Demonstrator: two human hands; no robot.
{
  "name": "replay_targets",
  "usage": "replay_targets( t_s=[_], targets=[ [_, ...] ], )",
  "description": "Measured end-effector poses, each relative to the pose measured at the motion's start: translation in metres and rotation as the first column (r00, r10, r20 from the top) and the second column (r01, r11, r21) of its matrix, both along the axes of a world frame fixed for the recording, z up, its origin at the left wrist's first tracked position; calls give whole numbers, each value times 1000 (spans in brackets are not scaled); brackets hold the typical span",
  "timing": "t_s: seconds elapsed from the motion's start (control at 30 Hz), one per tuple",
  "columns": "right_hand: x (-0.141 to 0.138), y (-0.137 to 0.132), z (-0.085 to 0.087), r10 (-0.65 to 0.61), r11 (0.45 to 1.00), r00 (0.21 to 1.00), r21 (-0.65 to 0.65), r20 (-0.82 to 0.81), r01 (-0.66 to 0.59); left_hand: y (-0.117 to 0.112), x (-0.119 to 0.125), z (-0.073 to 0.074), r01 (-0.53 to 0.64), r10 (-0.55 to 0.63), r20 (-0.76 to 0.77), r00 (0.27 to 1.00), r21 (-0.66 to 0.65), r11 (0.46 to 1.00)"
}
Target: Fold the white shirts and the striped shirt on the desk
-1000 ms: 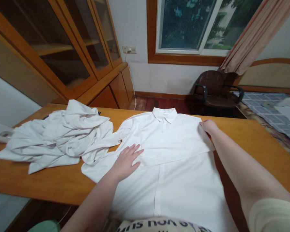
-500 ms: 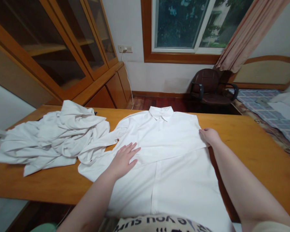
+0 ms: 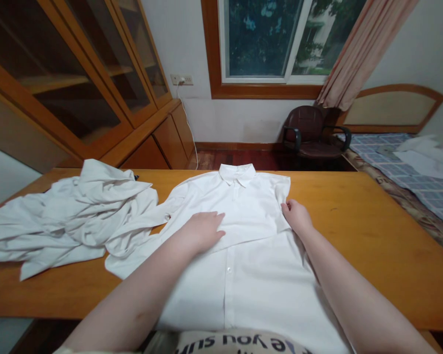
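A white collared shirt lies front side up on the wooden table, its collar at the far edge and its hem toward me. One sleeve is laid across the chest; the other side spreads toward the left. My left hand rests flat on the chest part, fingers stretched out and pointing right. At the shirt's right side edge, below the shoulder, my right hand pinches the cloth between thumb and fingers. The fabric there is drawn inward and rumpled.
A heap of crumpled white clothes lies on the left of the wooden table, touching the shirt's left sleeve. Behind stand a glass-door cabinet, an armchair and a bed at the right. A white cord hangs from the wall socket.
My right hand has moved inward to the left, drawing the shirt's right edge with it. My left hand has slid right across the chest. The view has shifted slightly.
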State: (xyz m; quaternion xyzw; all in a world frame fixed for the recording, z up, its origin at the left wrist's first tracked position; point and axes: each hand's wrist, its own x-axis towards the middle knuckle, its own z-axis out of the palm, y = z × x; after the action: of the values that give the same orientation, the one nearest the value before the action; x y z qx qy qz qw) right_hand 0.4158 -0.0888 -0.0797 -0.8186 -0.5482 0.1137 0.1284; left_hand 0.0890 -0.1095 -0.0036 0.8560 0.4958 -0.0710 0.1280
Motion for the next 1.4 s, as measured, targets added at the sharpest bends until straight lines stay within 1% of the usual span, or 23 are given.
replay_targets(
  t_s=[0.07, 0.1, 0.17, 0.2, 0.27, 0.33, 0.4, 0.47, 0.57, 0.63, 0.7, 0.83, 0.9, 0.97, 1.07, 1.13, 1.2, 1.23, 1.3, 1.33, 1.4],
  targets=[
    [-11, -7, -2, 42, 999, 999, 3, -14, -42, 20, 34, 16, 56, -55, 18, 998, -26, 998],
    [-15, -9, -2, 48, 999, 999, 4, -25, -48, 31, 52, 20, 71, -69, 29, 997, -45, 996],
    [-18, -12, -2, 47, 999, 997, 21, -62, -46, 53, 88, 22, 75, -72, 30, 997, -104, 992],
    [-16, -12, -1, 46, 998, 995, 41, -86, -42, 63, 105, 18, 99, -92, 59, 994, -116, 988],
    [-7, -10, 0, 38, 995, 992, 93, -122, -27, 79, 136, 7, 157, -143, 149, 978, -90, 983],
    [9, -8, 1, -19, 993, 993, 110, -116, 32, 88, 161, -11, 177, -163, 199, 966, -50, 983],
    [28, -7, 1, -117, 990, 990, 69, -77, 122, 89, 178, -31, 201, -194, 241, 951, -3, 980],
    [44, -7, 2, -202, 979, 979, 15, -40, 203, 86, 187, -53, 246, -250, 256, 934, 48, 968],
    [55, -7, 2, -257, 966, 966, -15, -19, 257, 82, 189, -78, 291, -310, 217, 925, 117, 950],
    [55, -7, 2, -274, 962, 962, -27, -11, 273, 81, 187, -88, 297, -323, 203, 924, 150, 943],
    [54, -7, 3, -275, 961, 961, -41, -9, 274, 83, 185, -91, 300, -329, 202, 922, 163, 940],
    [61, -9, 8, -263, 963, 964, -62, -22, 262, 84, 181, -91, 298, -323, 198, 925, 149, 943],
    [67, -11, 10, -253, 965, 967, -75, -35, 250, 86, 176, -88, 272, -292, 192, 937, 124, 954],
    [67, -14, 11, -210, 976, 974, -82, -79, 204, 91, 170, -82, 224, -234, 184, 955, 73, 972],
    [56, -15, 12, -106, 994, 984, -52, -145, 100, 109, 170, -65, 146, -134, 161, 978, -68, 987],
    [44, -13, 14, -69, 997, 988, -27, -136, 66, 126, 179, -52, 94, -74, 143, 987, -137, 986],
    [34, -10, 15, -78, 997, 991, -25, -104, 76, 143, 196, -43, 20, 1, 149, 989, -138, 990],
    [32, -9, 16, -90, 996, 992, -30, -93, 88, 150, 205, -40, -24, 45, 164, 985, -125, 992],
    [33, -8, 16, -97, 995, 990, -34, -100, 94, 160, 222, -41, -107, 127, 211, 969, -104, 989],
    [36, -10, 16, -79, 997, 989, -28, -127, 76, 163, 229, -43, -137, 158, 236, 959, -103, 985],
    [45, -14, 16, 24, 1000, 970, -8, -244, -27, 170, 239, -51, -171, 199, 276, 940, -122, 978]
  ],
)
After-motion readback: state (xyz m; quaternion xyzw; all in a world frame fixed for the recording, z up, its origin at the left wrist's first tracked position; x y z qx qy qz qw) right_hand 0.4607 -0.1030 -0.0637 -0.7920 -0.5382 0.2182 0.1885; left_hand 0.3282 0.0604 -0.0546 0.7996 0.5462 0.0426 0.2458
